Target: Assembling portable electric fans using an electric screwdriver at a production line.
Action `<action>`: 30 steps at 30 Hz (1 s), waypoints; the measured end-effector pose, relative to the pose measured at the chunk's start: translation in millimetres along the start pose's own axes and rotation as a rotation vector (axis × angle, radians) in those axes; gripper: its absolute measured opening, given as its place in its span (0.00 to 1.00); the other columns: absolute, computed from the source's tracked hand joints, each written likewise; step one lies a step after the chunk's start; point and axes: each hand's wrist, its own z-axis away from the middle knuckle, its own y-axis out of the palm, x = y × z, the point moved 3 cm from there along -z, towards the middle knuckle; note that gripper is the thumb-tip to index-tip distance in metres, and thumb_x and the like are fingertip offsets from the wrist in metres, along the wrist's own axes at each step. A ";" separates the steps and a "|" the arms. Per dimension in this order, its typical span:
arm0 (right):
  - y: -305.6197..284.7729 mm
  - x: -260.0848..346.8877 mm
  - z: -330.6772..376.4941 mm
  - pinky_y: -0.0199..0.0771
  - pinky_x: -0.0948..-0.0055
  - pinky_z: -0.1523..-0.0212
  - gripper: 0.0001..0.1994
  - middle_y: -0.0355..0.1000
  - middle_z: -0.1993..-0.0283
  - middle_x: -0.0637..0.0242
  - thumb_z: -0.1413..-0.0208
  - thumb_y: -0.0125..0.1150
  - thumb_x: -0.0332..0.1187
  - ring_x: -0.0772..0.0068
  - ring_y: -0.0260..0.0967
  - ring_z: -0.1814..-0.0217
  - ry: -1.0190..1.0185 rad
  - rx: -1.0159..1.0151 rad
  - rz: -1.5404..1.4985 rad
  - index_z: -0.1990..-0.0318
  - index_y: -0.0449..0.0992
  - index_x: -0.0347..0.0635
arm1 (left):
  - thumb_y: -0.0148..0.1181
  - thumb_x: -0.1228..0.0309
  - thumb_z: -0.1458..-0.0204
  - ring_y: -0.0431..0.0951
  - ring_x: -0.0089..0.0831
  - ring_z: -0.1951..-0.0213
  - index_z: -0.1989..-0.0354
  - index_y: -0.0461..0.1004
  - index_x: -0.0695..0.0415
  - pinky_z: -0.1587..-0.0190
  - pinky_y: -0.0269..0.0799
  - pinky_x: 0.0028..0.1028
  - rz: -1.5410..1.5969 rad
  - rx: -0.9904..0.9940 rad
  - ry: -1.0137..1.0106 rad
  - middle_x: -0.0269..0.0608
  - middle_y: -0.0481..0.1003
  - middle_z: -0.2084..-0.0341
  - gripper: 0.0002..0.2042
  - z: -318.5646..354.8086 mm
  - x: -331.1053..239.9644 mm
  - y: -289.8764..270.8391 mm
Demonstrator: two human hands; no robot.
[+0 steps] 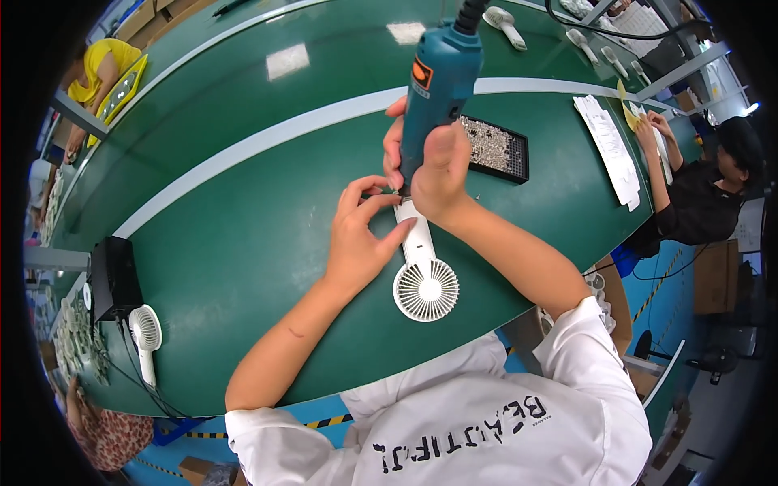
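My right hand (pixel 438 166) is wrapped round a teal electric screwdriver (pixel 442 81) that hangs upright from a dark cable. Its tip points down at the handle end of a white handheld fan (pixel 416 239). The fan lies on the green table with its round slatted head (pixel 426 290) toward me. My left hand (pixel 361 231) holds the fan's handle, thumb on one side and fingertips up by the screwdriver's tip. The exact contact point under the tip is hidden by my fingers.
A black tray of small metal screws (pixel 494 150) sits beyond my right hand. White sheets (pixel 608 150) lie at the right, near a person in black (pixel 701 190). Another white fan (pixel 146 340) and a black box (pixel 115 278) stand at the left. More fans (pixel 505 28) lie beyond the pale rail.
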 end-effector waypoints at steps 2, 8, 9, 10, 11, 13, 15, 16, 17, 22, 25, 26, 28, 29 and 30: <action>-4.8 -2.1 1.3 0.61 0.80 0.83 0.40 0.62 0.78 0.65 0.46 0.41 0.68 0.78 0.60 0.85 0.036 -0.057 -0.063 0.50 0.57 0.32 | 0.71 0.72 0.63 0.70 0.40 0.54 0.66 0.77 0.61 0.52 0.68 0.34 -0.010 -0.003 0.009 0.43 0.69 0.56 0.14 2.0 2.6 0.8; -85.1 34.7 8.5 0.53 0.76 0.89 0.36 0.57 0.79 0.70 0.46 0.33 0.71 0.76 0.51 0.88 -0.078 -0.524 -0.395 0.52 0.60 0.46 | 0.70 0.71 0.61 0.70 0.37 0.55 0.65 0.77 0.59 0.53 0.68 0.33 -0.002 0.018 0.029 0.41 0.70 0.56 0.13 -8.0 0.0 1.3; -100.3 32.9 9.1 0.51 0.77 0.89 0.33 0.57 0.78 0.69 0.44 0.33 0.69 0.77 0.49 0.88 -0.063 -0.606 -0.368 0.54 0.62 0.45 | 0.70 0.71 0.61 0.70 0.37 0.55 0.65 0.77 0.59 0.53 0.68 0.33 -0.012 0.011 0.030 0.41 0.70 0.56 0.13 -8.8 2.6 -0.3; -113.1 27.7 11.5 0.50 0.77 0.89 0.32 0.57 0.79 0.69 0.43 0.34 0.67 0.77 0.48 0.88 -0.018 -0.664 -0.400 0.55 0.63 0.45 | 0.70 0.71 0.62 0.70 0.37 0.55 0.65 0.77 0.59 0.53 0.68 0.33 -0.029 0.013 0.040 0.41 0.70 0.56 0.14 -8.8 4.2 -2.9; -125.5 25.7 14.6 0.48 0.78 0.89 0.31 0.57 0.79 0.69 0.42 0.34 0.66 0.78 0.48 0.88 0.023 -0.721 -0.434 0.56 0.64 0.45 | 0.70 0.71 0.62 0.70 0.37 0.56 0.65 0.77 0.59 0.54 0.68 0.33 -0.047 0.016 0.054 0.41 0.70 0.56 0.14 -8.2 1.0 -7.5; -152.0 14.2 30.3 0.48 0.78 0.89 0.30 0.56 0.80 0.69 0.41 0.35 0.64 0.79 0.47 0.88 0.061 -0.729 -0.555 0.60 0.66 0.43 | 0.69 0.71 0.60 0.70 0.40 0.55 0.63 0.76 0.58 0.53 0.67 0.35 -0.089 0.028 0.091 0.43 0.70 0.55 0.14 -4.4 0.8 -7.9; -168.2 9.6 47.0 0.49 0.81 0.89 0.28 0.55 0.81 0.71 0.41 0.39 0.60 0.81 0.47 0.88 0.127 -0.828 -0.653 0.62 0.68 0.41 | 0.67 0.71 0.59 0.71 0.44 0.54 0.61 0.76 0.58 0.52 0.67 0.38 -0.219 -0.004 0.217 0.46 0.70 0.55 0.15 -1.8 -6.7 -2.0; -173.6 4.7 53.1 0.51 0.82 0.88 0.26 0.55 0.80 0.71 0.40 0.42 0.59 0.82 0.48 0.87 0.122 -0.865 -0.763 0.61 0.68 0.40 | 0.67 0.69 0.57 0.70 0.45 0.53 0.60 0.76 0.59 0.52 0.66 0.39 -0.314 0.033 0.270 0.47 0.70 0.55 0.15 0.7 -12.8 -2.5; -181.6 2.4 56.8 0.53 0.83 0.87 0.25 0.55 0.80 0.71 0.40 0.44 0.57 0.82 0.49 0.86 0.109 -0.821 -0.878 0.61 0.67 0.39 | 0.66 0.66 0.56 0.70 0.46 0.52 0.59 0.75 0.60 0.51 0.66 0.40 -0.407 0.069 0.324 0.49 0.70 0.55 0.16 3.6 -21.2 -1.0; -179.6 2.8 66.0 0.55 0.83 0.86 0.25 0.55 0.79 0.71 0.41 0.46 0.58 0.81 0.50 0.86 0.156 -0.874 -0.933 0.60 0.68 0.40 | 0.60 0.56 0.51 0.75 0.54 0.61 0.42 0.62 0.63 0.59 0.74 0.43 -0.619 0.520 -0.300 0.58 0.67 0.56 0.31 -13.6 -69.2 23.7; -168.3 -2.6 64.4 0.55 0.82 0.86 0.25 0.55 0.79 0.72 0.42 0.47 0.58 0.82 0.51 0.86 0.262 -0.813 -1.001 0.60 0.68 0.42 | 0.61 0.60 0.52 0.76 0.56 0.65 0.38 0.53 0.61 0.63 0.74 0.46 -0.641 0.597 -0.192 0.62 0.65 0.54 0.35 -21.6 -58.7 36.0; -162.8 -8.2 60.8 0.55 0.82 0.86 0.24 0.56 0.79 0.73 0.42 0.48 0.58 0.82 0.51 0.86 0.319 -0.804 -1.030 0.60 0.68 0.42 | 0.61 0.60 0.52 0.76 0.56 0.65 0.38 0.53 0.61 0.63 0.74 0.46 -0.651 0.596 -0.183 0.62 0.65 0.54 0.35 -27.7 -57.8 35.2; -163.0 -16.8 61.8 0.55 0.82 0.86 0.24 0.56 0.79 0.73 0.43 0.50 0.57 0.82 0.51 0.86 0.383 -0.765 -1.088 0.61 0.68 0.42 | 0.58 0.70 0.52 0.75 0.54 0.60 0.38 0.53 0.61 0.58 0.73 0.45 -0.590 0.660 -0.189 0.60 0.64 0.51 0.32 -35.5 -53.3 31.4; -160.4 -13.5 60.2 0.56 0.82 0.85 0.24 0.57 0.79 0.73 0.42 0.50 0.57 0.82 0.52 0.85 0.388 -0.738 -1.101 0.60 0.68 0.41 | 0.58 0.70 0.52 0.75 0.54 0.60 0.38 0.53 0.61 0.58 0.73 0.45 -0.609 0.642 -0.213 0.60 0.64 0.51 0.32 -40.1 -47.0 24.6; -163.2 -10.4 60.5 0.56 0.82 0.85 0.24 0.57 0.79 0.73 0.42 0.49 0.57 0.82 0.52 0.85 0.370 -0.729 -1.108 0.59 0.68 0.41 | 0.57 0.74 0.53 0.74 0.53 0.58 0.39 0.54 0.60 0.56 0.72 0.45 -0.551 0.594 -0.011 0.57 0.64 0.50 0.30 -51.9 -47.0 19.1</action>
